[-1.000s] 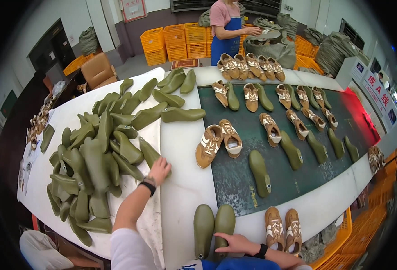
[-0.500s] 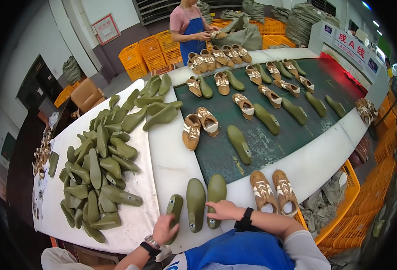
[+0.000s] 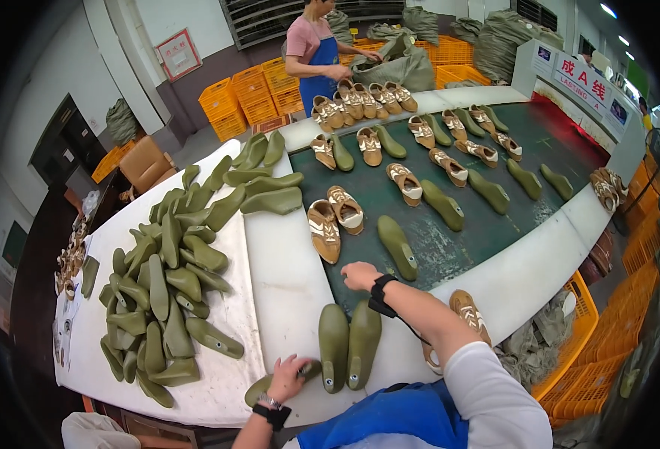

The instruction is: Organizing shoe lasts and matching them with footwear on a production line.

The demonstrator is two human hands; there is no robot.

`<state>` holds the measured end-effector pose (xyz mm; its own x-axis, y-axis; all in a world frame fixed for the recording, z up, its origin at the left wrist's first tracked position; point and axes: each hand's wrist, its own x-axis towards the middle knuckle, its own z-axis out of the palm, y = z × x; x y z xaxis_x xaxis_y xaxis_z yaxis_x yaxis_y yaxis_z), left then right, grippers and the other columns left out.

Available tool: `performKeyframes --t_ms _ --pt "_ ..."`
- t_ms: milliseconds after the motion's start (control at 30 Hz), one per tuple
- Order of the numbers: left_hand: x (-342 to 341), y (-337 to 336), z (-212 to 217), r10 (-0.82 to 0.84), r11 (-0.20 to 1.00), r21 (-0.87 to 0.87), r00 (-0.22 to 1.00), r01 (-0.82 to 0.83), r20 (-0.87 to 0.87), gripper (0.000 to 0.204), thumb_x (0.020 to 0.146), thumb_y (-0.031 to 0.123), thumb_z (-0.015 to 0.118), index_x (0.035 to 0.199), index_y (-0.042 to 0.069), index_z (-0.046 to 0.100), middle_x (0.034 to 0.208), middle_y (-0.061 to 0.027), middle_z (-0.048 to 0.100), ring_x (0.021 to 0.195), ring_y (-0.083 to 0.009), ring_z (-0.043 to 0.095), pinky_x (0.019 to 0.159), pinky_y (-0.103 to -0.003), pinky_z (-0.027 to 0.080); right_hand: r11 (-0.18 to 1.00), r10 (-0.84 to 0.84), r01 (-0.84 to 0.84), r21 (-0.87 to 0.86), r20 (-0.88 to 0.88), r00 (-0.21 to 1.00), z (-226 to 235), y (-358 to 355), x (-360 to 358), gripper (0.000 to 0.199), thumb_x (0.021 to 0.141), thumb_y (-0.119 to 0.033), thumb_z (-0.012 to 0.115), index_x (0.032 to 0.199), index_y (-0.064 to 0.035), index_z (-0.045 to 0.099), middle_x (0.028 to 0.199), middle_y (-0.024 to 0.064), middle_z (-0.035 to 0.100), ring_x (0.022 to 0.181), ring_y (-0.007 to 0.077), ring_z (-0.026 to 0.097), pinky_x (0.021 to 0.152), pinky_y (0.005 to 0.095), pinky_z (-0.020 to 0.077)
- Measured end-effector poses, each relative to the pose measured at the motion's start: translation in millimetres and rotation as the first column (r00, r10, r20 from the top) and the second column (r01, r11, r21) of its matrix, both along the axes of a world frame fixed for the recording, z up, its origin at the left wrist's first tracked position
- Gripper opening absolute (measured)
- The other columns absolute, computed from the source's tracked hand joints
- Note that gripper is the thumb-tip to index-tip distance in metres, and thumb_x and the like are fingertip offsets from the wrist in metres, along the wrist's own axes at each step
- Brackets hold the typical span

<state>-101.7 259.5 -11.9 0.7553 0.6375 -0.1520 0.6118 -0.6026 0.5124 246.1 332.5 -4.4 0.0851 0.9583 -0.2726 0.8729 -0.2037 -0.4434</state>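
My left hand [image 3: 289, 376] is closed around an olive-green shoe last [image 3: 264, 389] lying at the near edge of the white table [image 3: 285, 277]. Just right of it, two more green lasts [image 3: 347, 346] lie side by side. My right hand [image 3: 360, 275] reaches over them to the near edge of the dark green conveyor belt [image 3: 449, 247], palm down with nothing in it. It is close to a single green last [image 3: 397, 245] and a pair of tan and white shoes [image 3: 333, 221]. Another tan shoe [image 3: 468, 313] shows beside my right forearm.
A big pile of green lasts [image 3: 165, 284] covers the left table. Several shoes and lasts ride the belt. A person in a blue apron [image 3: 311, 49] works at its far end. Orange crates [image 3: 251, 97] stand behind, and an orange basket [image 3: 577, 352] at the right.
My left hand came back from the pile with a last and now holds it at the near edge. My right hand left the two lasts and reached forward to the belt.
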Motion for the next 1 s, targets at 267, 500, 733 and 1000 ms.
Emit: performKeyframes --t_ms 267,500,733,1000 --pt "4 -72 5 0.517 0.749 0.363 0.832 -0.554 0.202 0.020 0.076 0.022 0.063 0.090 0.008 0.059 0.091 -0.0087 0.061 0.098 -0.0325 0.053 0.094 -0.051 0.030 0.958 -0.288 0.288 0.005 -0.010 0.957 -47 90 -19 0.067 0.080 -0.016 0.054 0.140 -0.0193 0.022 0.137 0.0285 0.025 0.109 0.0416 0.048 0.086 0.0431 0.0454" --pt "10 -63 -11 0.567 0.746 0.179 0.753 -0.641 0.333 0.010 0.081 0.017 0.059 0.084 0.007 0.059 0.086 -0.0114 0.059 0.086 -0.0316 0.054 0.091 -0.049 0.034 0.864 -0.398 0.424 0.272 -0.146 0.906 -84 106 19 0.055 0.077 -0.012 0.053 0.130 -0.0101 0.036 0.118 0.0306 0.049 0.085 0.0401 0.060 0.073 0.0443 0.0498" --pt "10 -26 -18 0.531 0.822 -0.039 0.740 -0.568 0.412 0.030 0.085 0.020 0.051 0.058 0.007 0.058 0.068 -0.0044 0.060 0.076 -0.0240 0.055 0.098 -0.047 0.028 0.703 -0.285 0.698 0.134 -0.847 0.449 -14 3 72 0.030 0.091 -0.023 0.046 0.104 0.0016 0.056 0.077 0.0119 0.063 0.059 0.0170 0.062 0.054 0.0290 0.0494" --pt "63 -7 41 0.452 0.889 -0.334 0.726 -0.314 0.519 0.025 0.090 0.025 0.051 0.095 0.001 0.058 0.088 -0.0105 0.062 0.084 -0.0187 0.060 0.085 -0.038 0.045 0.805 -0.158 0.593 -0.034 -0.975 0.159 106 -186 71 0.040 0.096 -0.037 0.041 0.109 -0.0018 0.056 0.084 0.0018 0.061 0.070 0.0063 0.056 0.063 0.0231 0.0483"
